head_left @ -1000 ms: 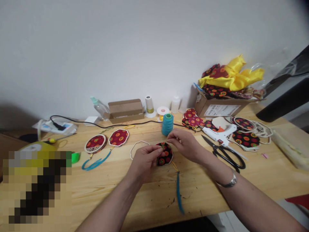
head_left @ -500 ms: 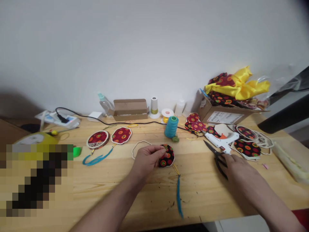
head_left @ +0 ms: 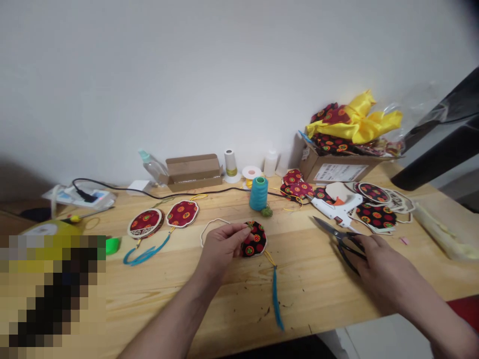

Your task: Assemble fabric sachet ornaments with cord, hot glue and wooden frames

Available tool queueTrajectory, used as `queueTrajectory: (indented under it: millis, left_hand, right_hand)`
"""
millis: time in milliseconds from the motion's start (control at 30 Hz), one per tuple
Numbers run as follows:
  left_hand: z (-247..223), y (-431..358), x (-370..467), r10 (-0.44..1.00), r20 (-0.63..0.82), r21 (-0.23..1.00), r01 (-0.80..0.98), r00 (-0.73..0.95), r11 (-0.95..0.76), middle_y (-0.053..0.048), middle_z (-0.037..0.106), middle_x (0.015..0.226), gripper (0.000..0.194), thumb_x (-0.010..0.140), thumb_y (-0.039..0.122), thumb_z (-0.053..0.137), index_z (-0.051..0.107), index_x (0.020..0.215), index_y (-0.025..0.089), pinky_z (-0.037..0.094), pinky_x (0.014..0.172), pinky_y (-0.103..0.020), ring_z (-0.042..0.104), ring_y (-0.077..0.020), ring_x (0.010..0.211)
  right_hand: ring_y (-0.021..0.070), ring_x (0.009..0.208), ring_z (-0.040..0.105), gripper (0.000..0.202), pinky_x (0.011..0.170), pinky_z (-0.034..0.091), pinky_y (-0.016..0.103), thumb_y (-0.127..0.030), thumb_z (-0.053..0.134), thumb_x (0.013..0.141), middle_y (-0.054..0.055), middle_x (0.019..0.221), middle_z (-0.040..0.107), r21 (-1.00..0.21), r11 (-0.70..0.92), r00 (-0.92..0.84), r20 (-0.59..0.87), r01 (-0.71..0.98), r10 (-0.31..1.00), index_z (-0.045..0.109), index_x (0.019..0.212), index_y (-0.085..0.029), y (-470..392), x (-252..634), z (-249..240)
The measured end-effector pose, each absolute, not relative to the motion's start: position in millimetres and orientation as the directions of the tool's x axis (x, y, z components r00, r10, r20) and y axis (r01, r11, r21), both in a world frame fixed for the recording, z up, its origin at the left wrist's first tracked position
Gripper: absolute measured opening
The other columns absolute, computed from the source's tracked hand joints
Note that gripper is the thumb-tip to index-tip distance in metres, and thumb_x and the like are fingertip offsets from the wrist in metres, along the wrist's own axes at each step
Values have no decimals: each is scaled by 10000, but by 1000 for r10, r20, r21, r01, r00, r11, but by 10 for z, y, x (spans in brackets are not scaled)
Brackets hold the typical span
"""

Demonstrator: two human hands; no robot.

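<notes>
My left hand as a second ago: thumb and fingers closed on edge of black patterned pendant, mid-table. Green thread tuft now shows beside teal spool. My right hand, earlier by pendant, now curled round handles of black scissors. Low brown box open, contents unclear; larger carton heaped with yellow cloth, patterned fabric.

A wooden table carries spools and boxes
</notes>
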State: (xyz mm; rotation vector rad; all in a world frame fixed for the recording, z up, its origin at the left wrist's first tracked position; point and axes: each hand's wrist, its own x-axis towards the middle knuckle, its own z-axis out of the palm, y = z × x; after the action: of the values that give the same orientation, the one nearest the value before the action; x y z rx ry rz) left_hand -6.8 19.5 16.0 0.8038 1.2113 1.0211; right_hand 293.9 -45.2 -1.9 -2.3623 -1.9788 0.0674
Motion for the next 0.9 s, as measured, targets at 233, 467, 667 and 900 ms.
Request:
queueTrajectory:
  millis: [233, 467, 667, 900]
  left_hand:
    - [109, 163, -59, 934, -344, 908, -222, 96, 357, -41, 671, 568, 238, 569, 301, 784, 707, 705, 122, 204, 399, -184, 321, -14, 378]
    - [103, 158, -78, 937, -316, 906, -246, 147, 344, -31, 660, 570, 201, 583, 293, 778, 717, 686, 132, 176, 402, -190, 326, -17, 386]
    - [111, 141, -71, 947, -260, 923, -240, 190, 301, -25, 652, 570, 147, 630, 278, 743, 725, 691, 145, 175, 411, -204, 320, -24, 398]
    - [108, 126, -70, 936, -255, 934, -189, 242, 304, -11, 621, 538, 142, 669, 280, 715, 728, 705, 144, 166, 408, -216, 299, -32, 397]
  right_hand:
    - [182, 690, 563, 202, 603, 471, 282, -385, 572, 733, 42, 766, 593, -757, -31, -44, -79, 652, 996, 535, 804, -200, -476, 2588, 285]
    - [153, 714, 479, 224, 607, 408, 247, -238, 627, 652, 5, 780, 543, -843, 43, -275, -127, 537, 953, 527, 845, -187, -368, 2189, 431]
    - [127, 652, 404, 143, 571, 339, 235, -289, 613, 731, -22, 724, 493, -789, 22, -329, -231, 614, 916, 522, 756, -180, -267, 2053, 362]
    - [98, 605, 311, 243, 537, 276, 223, -348, 634, 740, -56, 664, 376, -800, 24, -372, -252, 599, 893, 462, 691, -184, -203, 1958, 338]
